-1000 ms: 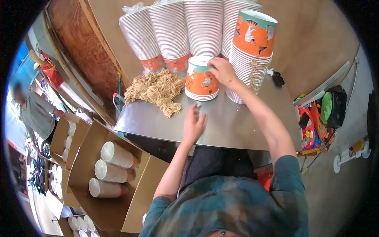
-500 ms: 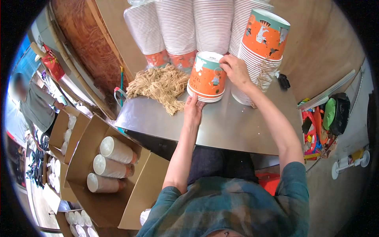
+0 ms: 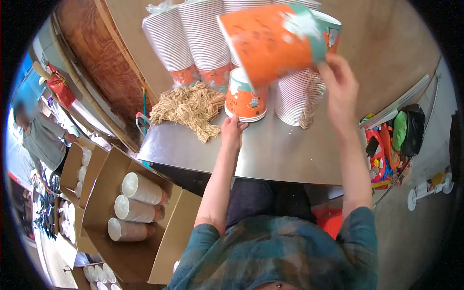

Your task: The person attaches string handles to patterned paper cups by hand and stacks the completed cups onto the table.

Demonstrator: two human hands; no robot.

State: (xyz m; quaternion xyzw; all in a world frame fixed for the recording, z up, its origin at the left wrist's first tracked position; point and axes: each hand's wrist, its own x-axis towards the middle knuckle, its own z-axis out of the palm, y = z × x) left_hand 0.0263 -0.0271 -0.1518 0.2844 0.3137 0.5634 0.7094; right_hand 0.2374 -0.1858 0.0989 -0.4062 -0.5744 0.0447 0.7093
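Observation:
My right hand (image 3: 342, 89) is raised, its fingers closed on the green base end of a lifted orange cup (image 3: 270, 41), which hangs tilted on its side and slightly blurred. Below it, a short stack of upside-down orange cups (image 3: 245, 102) stands on the metal table (image 3: 280, 157). The fingers of my left hand (image 3: 233, 129) touch the front rim of that stack. To its right rises a tall stack of upside-down cups (image 3: 291, 101), partly hidden by the lifted cup. A heap of tan strings (image 3: 189, 110) lies left of the short stack.
Plastic-wrapped cup stacks (image 3: 203, 41) line the back of the table. An open cardboard box (image 3: 123, 251) holding wrapped stacks is at lower left. A person (image 3: 43, 140) stands at far left. Bags (image 3: 386, 150) and a black item (image 3: 412, 130) lie at right.
One orange cup has come off the short stack and moved up in my right hand. My left hand went from the air to the rim of the stack and remains there.

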